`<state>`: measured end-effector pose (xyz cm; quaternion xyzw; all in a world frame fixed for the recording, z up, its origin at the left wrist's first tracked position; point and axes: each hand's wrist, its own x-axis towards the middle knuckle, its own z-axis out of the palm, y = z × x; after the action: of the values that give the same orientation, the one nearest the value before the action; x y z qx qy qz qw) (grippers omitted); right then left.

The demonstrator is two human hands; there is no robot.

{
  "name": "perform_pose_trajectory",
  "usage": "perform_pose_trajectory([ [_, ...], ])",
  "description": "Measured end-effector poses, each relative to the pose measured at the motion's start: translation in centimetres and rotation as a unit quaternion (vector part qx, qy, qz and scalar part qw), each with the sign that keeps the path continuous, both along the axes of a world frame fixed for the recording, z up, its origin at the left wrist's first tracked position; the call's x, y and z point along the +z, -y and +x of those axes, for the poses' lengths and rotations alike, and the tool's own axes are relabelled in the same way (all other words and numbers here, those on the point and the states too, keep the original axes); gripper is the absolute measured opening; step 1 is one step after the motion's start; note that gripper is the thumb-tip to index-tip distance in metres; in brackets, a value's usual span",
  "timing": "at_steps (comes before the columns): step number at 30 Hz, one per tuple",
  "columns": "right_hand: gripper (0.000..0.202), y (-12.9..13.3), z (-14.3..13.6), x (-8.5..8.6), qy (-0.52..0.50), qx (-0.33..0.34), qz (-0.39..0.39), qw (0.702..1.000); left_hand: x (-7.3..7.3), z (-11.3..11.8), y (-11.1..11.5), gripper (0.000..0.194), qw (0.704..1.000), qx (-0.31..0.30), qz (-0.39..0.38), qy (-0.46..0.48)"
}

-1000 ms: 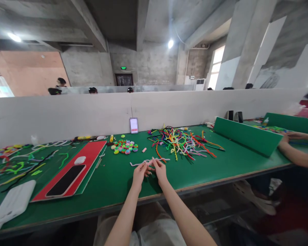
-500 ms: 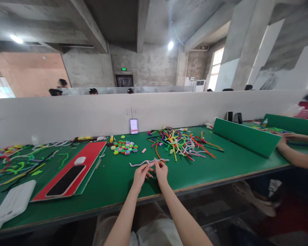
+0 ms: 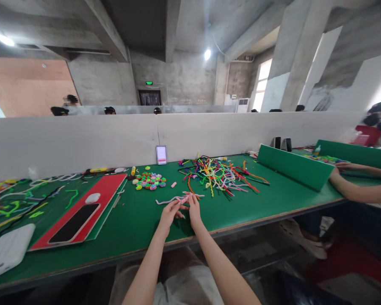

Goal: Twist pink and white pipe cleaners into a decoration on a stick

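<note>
My left hand (image 3: 169,214) and my right hand (image 3: 194,210) meet over the near middle of the table, fingertips pinched together. Between them is a short pink pipe cleaner piece (image 3: 184,199), partly covered by the fingers. A long pale lilac pipe cleaner (image 3: 164,201) runs just behind the fingertips, its ends showing to both sides; whether the fingers touch it is hard to tell. Farther back lies a small loose pink piece (image 3: 173,184). Several coloured pompom-like pieces (image 3: 152,181) sit left of it, and a tangled heap of pipe cleaners (image 3: 220,173) spreads to the right.
A red board (image 3: 109,190) on the left carries a dark phone (image 3: 74,223) and a white case (image 3: 92,198). A white power bank (image 3: 11,248) lies at the near left. A lit phone (image 3: 161,155) leans on the partition. Beyond a green divider (image 3: 295,167), another person's arms (image 3: 358,182) reach in.
The view has turned slightly right, so everything sits a little farther left. My fingers have shifted slightly around the pink piece, and more of it shows between them.
</note>
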<state>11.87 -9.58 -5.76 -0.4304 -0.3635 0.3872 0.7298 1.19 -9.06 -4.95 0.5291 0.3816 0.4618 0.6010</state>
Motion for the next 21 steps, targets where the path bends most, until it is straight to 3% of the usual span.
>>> perform_pose_trajectory([
  [5,0.035,-0.4,0.1,-0.6,-0.011,-0.019,-0.002,1.0,0.1,-0.1,0.1,0.049,1.0,-0.003,-0.011,0.026],
  [12,0.039,-0.5,0.4,-1.0,-0.015,-0.07,-0.027,0.997,0.6,0.2,1.0,0.046,0.998,-0.03,-0.025,0.051],
  [21,0.043,-0.7,0.4,-1.1,0.005,-0.139,-0.037,0.99,1.1,0.3,1.5,0.04,1.0,-0.019,-0.008,0.023],
])
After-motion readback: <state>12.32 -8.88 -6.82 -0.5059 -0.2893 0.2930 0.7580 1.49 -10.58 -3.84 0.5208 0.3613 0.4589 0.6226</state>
